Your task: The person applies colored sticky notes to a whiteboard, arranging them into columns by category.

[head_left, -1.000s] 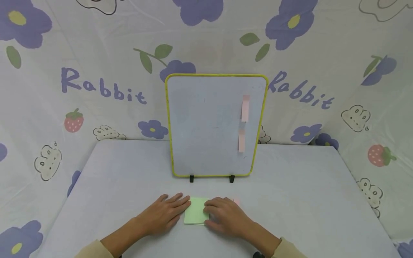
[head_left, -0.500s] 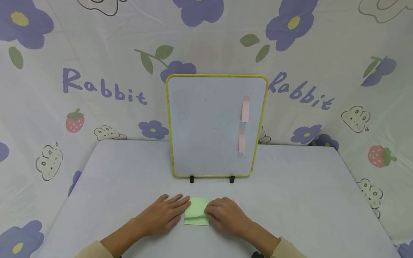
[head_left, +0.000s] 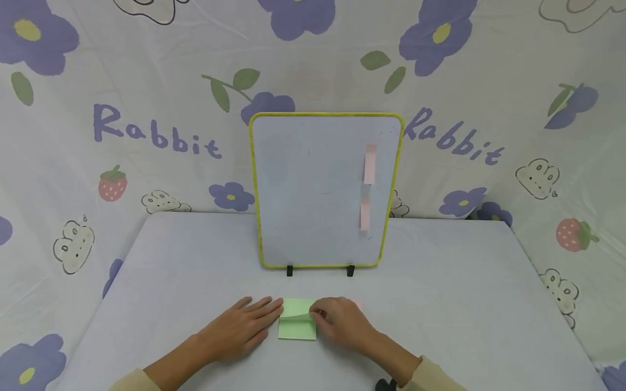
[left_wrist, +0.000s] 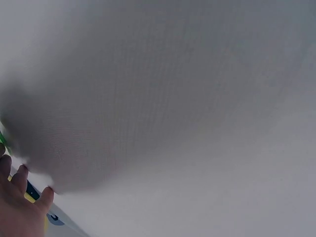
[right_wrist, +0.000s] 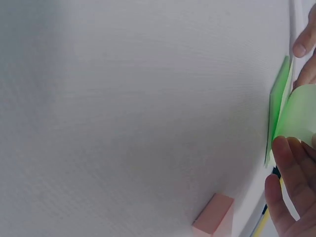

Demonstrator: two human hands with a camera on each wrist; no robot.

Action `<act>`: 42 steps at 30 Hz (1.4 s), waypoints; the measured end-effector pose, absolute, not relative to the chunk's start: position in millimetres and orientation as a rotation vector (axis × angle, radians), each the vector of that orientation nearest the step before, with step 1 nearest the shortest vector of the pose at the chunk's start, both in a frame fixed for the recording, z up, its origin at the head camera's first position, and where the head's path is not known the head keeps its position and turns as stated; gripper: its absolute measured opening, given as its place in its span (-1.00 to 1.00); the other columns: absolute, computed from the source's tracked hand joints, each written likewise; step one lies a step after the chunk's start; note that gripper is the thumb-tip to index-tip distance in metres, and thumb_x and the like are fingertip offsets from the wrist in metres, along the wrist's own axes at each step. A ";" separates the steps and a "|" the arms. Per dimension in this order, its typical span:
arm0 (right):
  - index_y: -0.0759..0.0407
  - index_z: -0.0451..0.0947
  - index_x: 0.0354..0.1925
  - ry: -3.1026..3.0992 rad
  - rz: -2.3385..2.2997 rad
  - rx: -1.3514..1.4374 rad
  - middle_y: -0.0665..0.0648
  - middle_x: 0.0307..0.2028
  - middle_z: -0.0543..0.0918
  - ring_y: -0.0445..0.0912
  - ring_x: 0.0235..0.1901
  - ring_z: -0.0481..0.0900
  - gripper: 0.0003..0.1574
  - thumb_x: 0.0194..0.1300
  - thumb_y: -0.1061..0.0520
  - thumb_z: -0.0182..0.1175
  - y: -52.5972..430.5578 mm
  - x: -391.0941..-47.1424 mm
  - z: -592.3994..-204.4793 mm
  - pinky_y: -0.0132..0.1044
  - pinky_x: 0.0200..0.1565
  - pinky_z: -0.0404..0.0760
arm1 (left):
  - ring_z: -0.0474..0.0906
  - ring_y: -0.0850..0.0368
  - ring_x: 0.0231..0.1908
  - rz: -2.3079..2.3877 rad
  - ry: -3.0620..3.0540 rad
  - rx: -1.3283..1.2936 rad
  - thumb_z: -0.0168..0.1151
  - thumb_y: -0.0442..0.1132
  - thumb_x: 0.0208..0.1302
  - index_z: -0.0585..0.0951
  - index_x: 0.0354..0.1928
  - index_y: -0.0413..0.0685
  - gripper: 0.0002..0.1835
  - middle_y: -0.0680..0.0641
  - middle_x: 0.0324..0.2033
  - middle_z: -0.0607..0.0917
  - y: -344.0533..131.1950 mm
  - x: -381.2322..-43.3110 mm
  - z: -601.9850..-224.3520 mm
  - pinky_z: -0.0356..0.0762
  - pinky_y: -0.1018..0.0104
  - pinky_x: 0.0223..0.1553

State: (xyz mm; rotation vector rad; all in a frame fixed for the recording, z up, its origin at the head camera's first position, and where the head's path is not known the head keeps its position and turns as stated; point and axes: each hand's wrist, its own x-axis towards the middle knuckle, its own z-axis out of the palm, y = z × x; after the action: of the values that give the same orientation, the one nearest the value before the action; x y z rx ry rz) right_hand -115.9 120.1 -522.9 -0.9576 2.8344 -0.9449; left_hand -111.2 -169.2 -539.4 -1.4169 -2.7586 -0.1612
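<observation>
A pad of green sticky notes (head_left: 296,330) lies on the table. Its top sheet (right_wrist: 299,112) is peeled up from the near edge and curls away from the pad, as the right wrist view shows. My right hand (head_left: 344,324) pinches that sheet at its right side between thumb and fingers. On the pad's left, my left hand (head_left: 243,329) rests palm down with its fingers spread, the fingertips at the pad's left edge. In the left wrist view only part of the left hand (left_wrist: 20,207) shows, low in the corner.
Behind the pad stands a whiteboard (head_left: 318,190) with a yellow frame on black feet (head_left: 290,271). Two pink paper strips (head_left: 370,164) hang at its right side. A small pink pad (right_wrist: 215,214) lies beyond my right hand, mostly hidden in the head view.
My right hand has lifted the near edge of the top green sheet and drawn it up and away from me, baring the sheet beneath. The left hand has shifted slightly left.
</observation>
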 end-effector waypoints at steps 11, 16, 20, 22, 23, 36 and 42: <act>0.15 0.71 -0.26 2.805 -1.117 -0.777 -0.03 -0.33 0.75 -0.32 -0.40 0.60 -0.86 0.37 0.22 0.21 117.9 -121.4 -520.7 -0.40 -0.34 0.57 | 0.35 0.01 0.37 -0.081 -2.679 -1.432 0.06 -0.11 0.49 0.34 0.47 -0.05 -0.44 -0.04 0.44 0.34 -177.6 -110.0 -541.2 0.43 -0.08 0.19; 0.16 0.70 -0.24 2.762 -1.184 -0.757 0.04 -0.33 0.76 -0.32 -0.44 0.60 -0.85 0.40 0.22 0.18 117.7 -122.7 -520.0 -0.42 -0.40 0.56 | 0.39 -0.01 0.34 -0.068 -2.657 -1.460 0.17 -0.19 0.38 0.40 0.44 0.10 -0.42 -0.06 0.43 0.36 -179.5 -110.0 -541.7 0.46 -0.07 0.16; 0.19 0.69 -0.25 2.743 -1.204 -0.767 0.06 -0.33 0.76 -0.32 -0.42 0.63 -0.85 0.40 0.23 0.17 117.2 -124.1 -519.7 -0.42 -0.35 0.59 | 0.39 -0.02 0.34 -0.083 -2.648 -1.478 0.24 -0.31 0.23 0.41 0.44 0.18 -0.31 -0.05 0.44 0.34 -176.4 -111.4 -542.9 0.47 -0.06 0.15; 0.21 0.69 -0.24 2.727 -1.212 -0.770 0.07 -0.33 0.77 -0.32 -0.41 0.64 -0.84 0.40 0.23 0.17 116.9 -124.2 -519.3 -0.42 -0.33 0.60 | 0.37 -0.02 0.36 -0.075 -2.665 -1.484 0.24 -0.32 0.23 0.38 0.45 0.17 -0.29 -0.06 0.46 0.32 -174.2 -112.0 -543.6 0.47 -0.06 0.16; 0.23 0.69 -0.23 2.717 -1.219 -0.772 0.08 -0.32 0.77 -0.32 -0.41 0.65 -0.84 0.41 0.23 0.17 116.7 -124.1 -519.0 -0.42 -0.32 0.60 | 0.36 -0.02 0.36 -0.063 -2.680 -1.482 0.23 -0.30 0.25 0.37 0.46 0.17 -0.30 -0.05 0.46 0.31 -173.3 -112.3 -544.1 0.46 -0.06 0.17; 0.19 0.72 -0.19 2.667 -1.289 -0.751 0.03 -0.29 0.77 -0.28 -0.32 0.68 -0.85 0.40 0.19 0.21 116.3 -125.8 -515.8 -0.37 -0.22 0.64 | 0.36 -0.02 0.36 -0.040 -2.732 -1.455 0.18 -0.20 0.37 0.44 0.41 0.22 -0.43 -0.10 0.45 0.32 -167.7 -114.9 -541.4 0.48 -0.02 0.12; 0.21 0.73 -0.17 2.610 -1.357 -0.717 0.07 -0.23 0.78 -0.18 -0.22 0.73 -0.83 0.40 0.19 0.21 116.6 -129.1 -509.4 -0.32 -0.13 0.65 | 0.44 -0.02 0.30 -0.132 -2.705 -1.457 0.22 -0.24 0.34 0.54 0.33 0.21 -0.49 -0.14 0.42 0.36 -163.9 -118.3 -538.5 0.53 0.04 0.02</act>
State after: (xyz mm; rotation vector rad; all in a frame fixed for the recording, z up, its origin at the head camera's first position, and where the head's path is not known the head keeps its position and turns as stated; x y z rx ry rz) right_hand -129.1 116.6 -509.4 -0.7170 2.6099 -1.3569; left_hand -118.3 -163.9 -538.5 -1.4573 -2.7054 -0.1325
